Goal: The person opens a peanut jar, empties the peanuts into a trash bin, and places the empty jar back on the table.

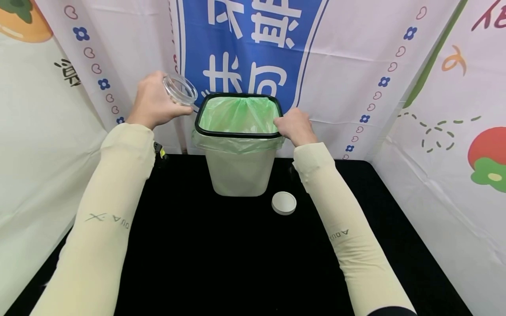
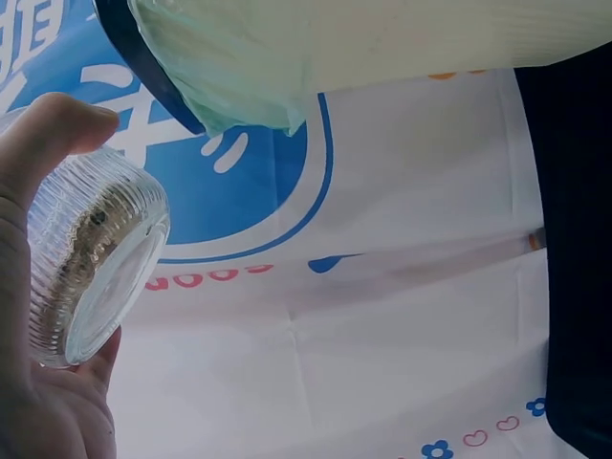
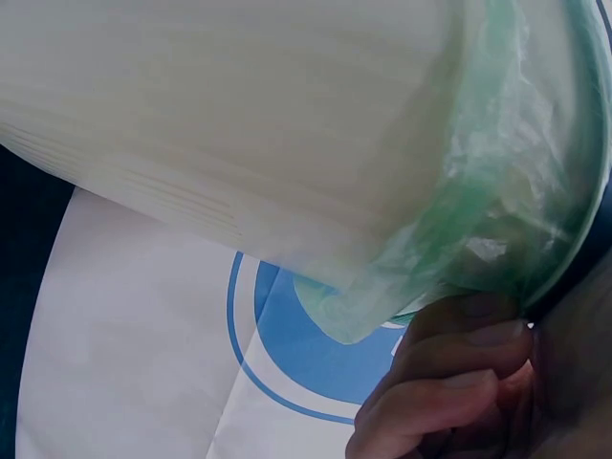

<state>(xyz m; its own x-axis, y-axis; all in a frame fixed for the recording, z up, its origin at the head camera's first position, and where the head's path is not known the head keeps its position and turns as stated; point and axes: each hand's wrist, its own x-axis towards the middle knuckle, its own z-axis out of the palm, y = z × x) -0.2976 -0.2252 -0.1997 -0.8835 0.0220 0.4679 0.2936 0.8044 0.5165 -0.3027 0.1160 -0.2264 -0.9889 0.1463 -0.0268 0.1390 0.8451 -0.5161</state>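
My left hand (image 1: pixel 154 101) grips a clear glass jar (image 1: pixel 180 89), tilted with its mouth toward the trash can, just left of the rim. In the left wrist view the ribbed jar (image 2: pixel 100 249) has brownish, grainy contents along its lower side; what they are I cannot tell. A whitish trash can (image 1: pixel 241 171) stands upright, lined with a green plastic bag (image 1: pixel 237 112) folded out over its black rim (image 1: pixel 239 134). At the right side of that rim, my right hand (image 1: pixel 296 126) holds on with curled fingers (image 3: pixel 435 402) against the bag's edge.
A round white lid (image 1: pixel 283 203) lies on the black tabletop (image 1: pixel 221 250), in front of the trash can and to its right. Printed cloth walls (image 1: pixel 336 79) enclose the table at the back and both sides. A small dark object with a yellow patch (image 1: pixel 161 151) shows beside the left cuff.
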